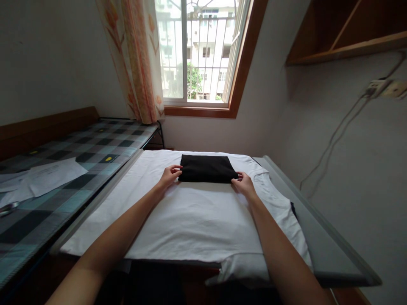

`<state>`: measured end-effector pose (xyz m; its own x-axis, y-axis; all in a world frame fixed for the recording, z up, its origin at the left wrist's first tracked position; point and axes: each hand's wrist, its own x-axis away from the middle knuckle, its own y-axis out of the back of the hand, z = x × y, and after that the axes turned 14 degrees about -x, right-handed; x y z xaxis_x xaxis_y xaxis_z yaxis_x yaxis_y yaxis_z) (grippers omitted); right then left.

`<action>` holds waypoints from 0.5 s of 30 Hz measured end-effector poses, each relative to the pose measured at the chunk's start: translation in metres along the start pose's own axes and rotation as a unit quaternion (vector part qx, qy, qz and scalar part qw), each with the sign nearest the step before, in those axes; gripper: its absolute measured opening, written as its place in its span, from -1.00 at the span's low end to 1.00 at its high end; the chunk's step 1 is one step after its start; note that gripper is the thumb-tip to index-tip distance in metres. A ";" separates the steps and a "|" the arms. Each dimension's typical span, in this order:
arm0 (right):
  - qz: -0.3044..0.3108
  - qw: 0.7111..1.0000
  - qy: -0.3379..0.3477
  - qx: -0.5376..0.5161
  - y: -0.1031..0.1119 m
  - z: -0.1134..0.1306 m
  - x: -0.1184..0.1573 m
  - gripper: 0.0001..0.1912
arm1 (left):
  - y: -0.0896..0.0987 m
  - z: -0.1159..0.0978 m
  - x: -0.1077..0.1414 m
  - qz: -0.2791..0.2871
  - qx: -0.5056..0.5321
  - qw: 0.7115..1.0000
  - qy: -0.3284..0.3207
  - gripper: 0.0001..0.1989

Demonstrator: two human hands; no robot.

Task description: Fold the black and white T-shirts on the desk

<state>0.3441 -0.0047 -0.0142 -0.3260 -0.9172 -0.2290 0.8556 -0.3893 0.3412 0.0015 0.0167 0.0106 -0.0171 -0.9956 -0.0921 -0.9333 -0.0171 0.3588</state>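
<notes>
A folded black cloth (206, 168), roughly rectangular, lies flat on a white shirt (197, 224) spread over the table. My left hand (171, 176) pinches the cloth's left edge near its front corner, thumb and fingers closed on it. At the opposite side, my right hand (244, 184) grips the front right corner in the same way. Both wrists rest low over the white fabric. The shirt's near edge hangs over the table front, with a bunched part below my right forearm. Its right side is wrinkled.
The grey table (327, 237) shows along the right, close to the wall. On the left stands a bed with a checked mattress (73, 148) and papers (47, 178) on it. Behind are a curtain (140, 63) and a barred window (206, 55); cables (333, 135) hang at right.
</notes>
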 end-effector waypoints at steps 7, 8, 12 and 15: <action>-0.013 0.999 0.014 -0.040 -0.005 0.003 -0.002 -0.59 | -0.002 -0.006 0.004 0.028 0.017 0.998 -0.054 -0.43; -0.019 0.999 0.020 -0.031 -0.005 0.003 -0.001 -0.57 | -0.002 -0.005 0.004 0.030 0.005 0.997 -0.066 -0.43; -0.032 0.997 0.015 0.075 -0.005 0.004 0.004 -0.55 | -0.004 -0.001 0.004 0.021 -0.107 0.989 -0.103 -0.50; -0.032 0.991 0.003 0.128 -0.005 0.006 0.006 -0.53 | -0.003 -0.003 0.006 0.003 -0.169 0.974 -0.148 -0.57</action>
<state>0.3352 -0.0088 -0.0122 -0.3730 -0.8897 -0.2633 0.7029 -0.4562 0.5457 0.0048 0.0104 0.0117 -0.1718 -0.9263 -0.3354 -0.7622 -0.0908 0.6410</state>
